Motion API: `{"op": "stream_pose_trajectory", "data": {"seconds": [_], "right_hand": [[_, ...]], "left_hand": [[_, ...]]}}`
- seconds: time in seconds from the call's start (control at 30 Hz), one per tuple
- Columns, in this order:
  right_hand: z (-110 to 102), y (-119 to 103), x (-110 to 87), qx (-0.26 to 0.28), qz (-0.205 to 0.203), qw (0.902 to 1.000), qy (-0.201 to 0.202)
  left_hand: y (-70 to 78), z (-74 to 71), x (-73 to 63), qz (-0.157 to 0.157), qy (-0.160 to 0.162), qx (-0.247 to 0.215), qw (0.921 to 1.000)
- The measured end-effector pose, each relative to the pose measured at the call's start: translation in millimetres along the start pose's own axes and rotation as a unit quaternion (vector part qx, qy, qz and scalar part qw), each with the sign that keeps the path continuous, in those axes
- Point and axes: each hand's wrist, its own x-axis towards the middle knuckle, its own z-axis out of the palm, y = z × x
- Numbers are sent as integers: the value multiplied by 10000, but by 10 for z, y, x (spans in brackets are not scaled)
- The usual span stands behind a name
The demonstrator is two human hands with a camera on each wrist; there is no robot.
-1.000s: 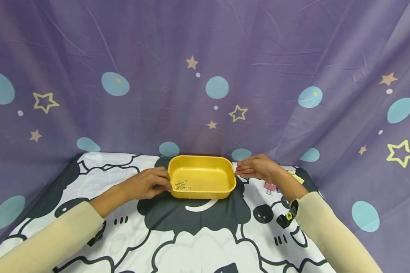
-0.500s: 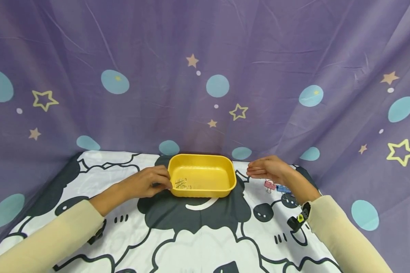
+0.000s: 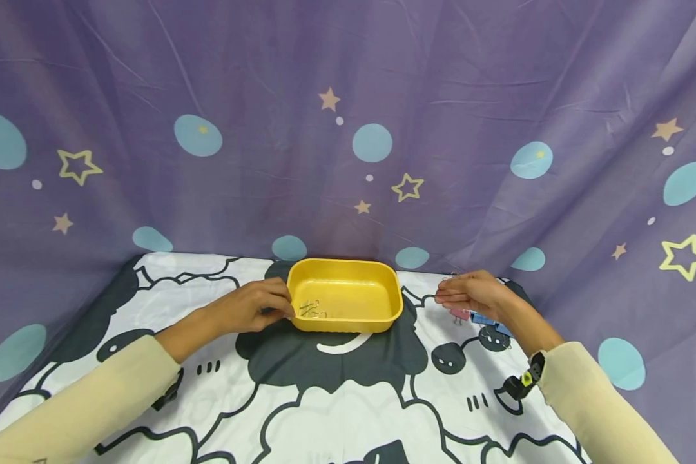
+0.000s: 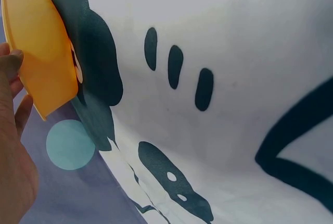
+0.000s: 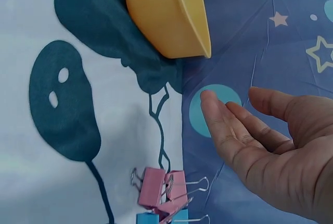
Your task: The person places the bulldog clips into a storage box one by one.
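A yellow plastic tray (image 3: 348, 326) stands on the sheep-patterned cloth, near the purple curtain. My left hand (image 3: 255, 305) pinches its left end at the rim; the left wrist view has the thumb against the outer wall (image 4: 44, 41). Inside the tray's front left corner lie a few small clips (image 3: 310, 310) with wire handles, their bodies hard to make out against the yellow. To the right of the tray, apart from it, my right hand (image 3: 477, 291) hovers with fingers extended and holds nothing. Pink binder clips (image 5: 152, 186) and blue binder clips (image 5: 148, 218) lie below that hand.
A purple curtain (image 3: 238, 187) with stars and blue spots hangs right behind the cloth (image 3: 336, 419). The right forearm and hand partly cover the pile of clips in the head view. A black wrist device (image 3: 524, 380) sits on the right wrist.
My right hand has moved away from the tray's right end, to the right and towards the clips. The left hand keeps its hold, and the tray stays in place.
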Motion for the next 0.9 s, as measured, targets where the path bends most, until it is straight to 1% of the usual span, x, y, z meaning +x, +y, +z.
{"op": "stream_pose_trajectory", "data": {"seconds": [0.1, 0.23, 0.33, 0.53, 0.73, 0.9], "right_hand": [[-44, 33, -45, -35, 4, 10000, 2], [-105, 79, -113, -81, -44, 10000, 10], [-144, 112, -155, -3, -64, 10000, -8], [-232, 201, -215, 162, -37, 9999, -36], [-367, 269, -309, -61, -130, 9999, 81], [-484, 331, -384, -88, 0, 9996, 254]], "left_hand": [[-7, 6, 4, 45, 29, 2, 10000], [-5, 3, 7, 23, 18, 12, 10000], [-1, -1, 7, -16, -6, 10, 10000], [-1, 3, 1, 50, 2, 18, 10000], [4, -6, 0, 1, -10, 24, 10000], [2, -4, 4, 40, 11, 9, 10000]]}}
